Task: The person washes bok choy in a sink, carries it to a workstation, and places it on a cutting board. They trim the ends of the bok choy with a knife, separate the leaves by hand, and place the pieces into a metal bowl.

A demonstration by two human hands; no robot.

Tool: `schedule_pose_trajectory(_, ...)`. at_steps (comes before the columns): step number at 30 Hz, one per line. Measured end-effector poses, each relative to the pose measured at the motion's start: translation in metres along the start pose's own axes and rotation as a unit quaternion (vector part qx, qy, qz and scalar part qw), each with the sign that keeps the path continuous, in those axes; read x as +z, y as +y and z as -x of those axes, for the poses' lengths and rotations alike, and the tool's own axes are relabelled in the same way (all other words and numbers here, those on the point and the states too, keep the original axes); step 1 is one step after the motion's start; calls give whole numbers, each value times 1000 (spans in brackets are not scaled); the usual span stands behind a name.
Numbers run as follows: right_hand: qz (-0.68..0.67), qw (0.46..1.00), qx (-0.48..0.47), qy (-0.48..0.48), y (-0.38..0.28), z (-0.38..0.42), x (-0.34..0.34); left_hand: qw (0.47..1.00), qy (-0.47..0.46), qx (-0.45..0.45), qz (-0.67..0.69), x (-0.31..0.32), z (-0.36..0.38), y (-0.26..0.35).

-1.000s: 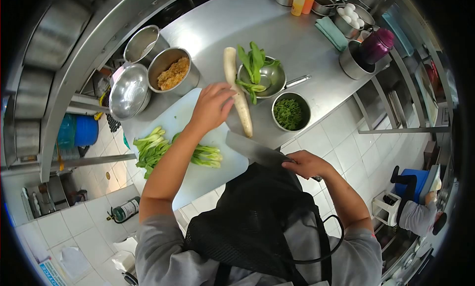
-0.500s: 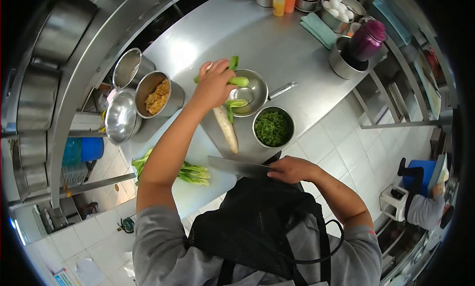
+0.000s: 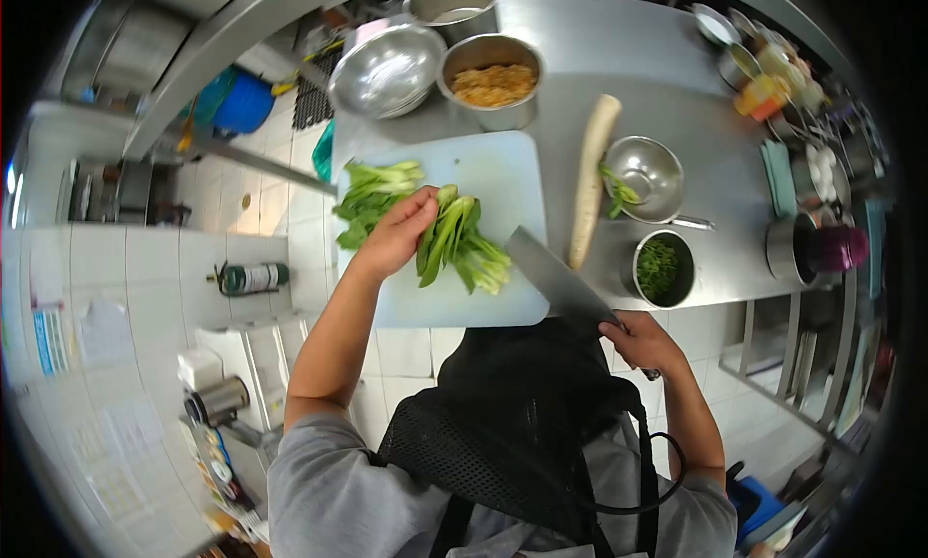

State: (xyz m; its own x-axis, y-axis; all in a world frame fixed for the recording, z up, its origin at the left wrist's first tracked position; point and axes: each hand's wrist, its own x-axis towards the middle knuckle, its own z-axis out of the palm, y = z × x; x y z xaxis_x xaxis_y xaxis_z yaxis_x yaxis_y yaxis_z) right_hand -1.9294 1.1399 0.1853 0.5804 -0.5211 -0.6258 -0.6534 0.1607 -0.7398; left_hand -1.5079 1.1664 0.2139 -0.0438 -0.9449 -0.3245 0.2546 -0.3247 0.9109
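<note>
My left hand (image 3: pixel 398 231) is over the white cutting board (image 3: pixel 522 162), its fingers closed on the leafy green bok choy (image 3: pixel 452 234). More bok choy (image 3: pixel 372 193) lies on the board left of that hand. My right hand (image 3: pixel 640 342) grips a cleaver (image 3: pixel 563 280) by its handle, the wide blade pointing up and left over the board's right edge. A long white radish (image 3: pixel 592 171) rests on the steel table beside the board. Right of it, a small metal pan (image 3: pixel 657 176) with a handle has green pieces (image 3: pixel 619 193) at its left rim.
A pot of chopped herbs (image 3: pixel 657 273) stands near the table's front edge. Behind the board are a pot of orange-brown shredded food (image 3: pixel 495 83), a steel bowl (image 3: pixel 387 73) and another pot (image 3: pixel 452 7). A purple-lidded container (image 3: pixel 837 249) and eggs (image 3: pixel 823 174) are at the right.
My left hand has moved from over the pan back to the bok choy on the board, having let go of the green pieces there. The view has swung left; the cleaver stays in my right hand.
</note>
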Motion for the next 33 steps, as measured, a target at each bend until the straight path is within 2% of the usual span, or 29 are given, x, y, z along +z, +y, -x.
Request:
schedule_pose_trajectory(1,13,1000,-2,-14,-8,-2,2,998,64,3,24,-9,13,-4)
schedule_pose_trajectory(3,-7,999,24,-29,-26,-2,4,995,91,8,35,-28,39,-13)
schedule_pose_trajectory(4,11,999,18,-43,-31,-6,7,985,127,9,-120,-39,47,-22)
schedule_pose_trajectory(5,21,998,15,-53,-35,-12,11,949,159,4,-272,-48,56,-32)
schedule_pose_trajectory(6,52,996,-16,-78,-37,-20,15,922,183,98,-327,-48,60,-48)
schedule_pose_trajectory(7,81,991,-46,-100,-45,-25,19,921,192,98,-323,-40,67,-52)
schedule_pose_trajectory(8,73,990,-8,-121,-58,-28,22,836,200,162,-484,-32,74,-56)
schedule_pose_trajectory(9,80,989,-10,-124,-61,-31,22,720,200,218,-629,-24,79,-60)
schedule_pose_trajectory(10,85,989,-5,-124,-62,-35,23,707,212,222,-637,-17,84,-65)
schedule_pose_trajectory(13,90,989,26,-116,-57,-37,19,686,229,185,-665,-21,90,-88)
schedule_pose_trajectory(15,86,989,52,-105,-54,-37,17,694,234,185,-656,-22,94,-96)
schedule_pose_trajectory(17,49,997,45,-39,-53,-40,15,699,240,189,-647,-21,96,-96)
schedule_pose_trajectory(18,65,998,11,-16,-49,-42,15,684,243,204,-657,-16,99,-91)
schedule_pose_trajectory(20,64,998,1,-9,-56,-38,14,668,245,221,-667,-4,103,-78)
schedule_pose_trajectory(22,59,998,-9,0,-62,-33,15,664,286,258,-641,14,100,-69)
schedule_pose_trajectory(23,87,996,9,-5,-64,-31,16,664,286,259,-641,18,96,-74)
schedule_pose_trajectory(25,115,993,27,-7,-59,-29,18,686,207,208,-666,21,85,-93)
schedule_pose_trajectory(26,158,987,-18,12,-48,-32,19,662,219,221,-682,22,79,-102)
schedule_pose_trajectory(28,244,963,-105,53,-57,-27,20,677,211,218,-671,12,71,-106)
schedule_pose_trajectory(30,227,967,-109,43,-61,-26,24,693,191,213,-662,5,73,-111)
schedule_pose_trajectory(32,207,971,-113,39,-63,-31,26,685,181,276,-650,1,74,-112)
schedule_pose_trajectory(33,189,976,-111,10,-62,-38,26,686,175,279,-649,2,73,-113)
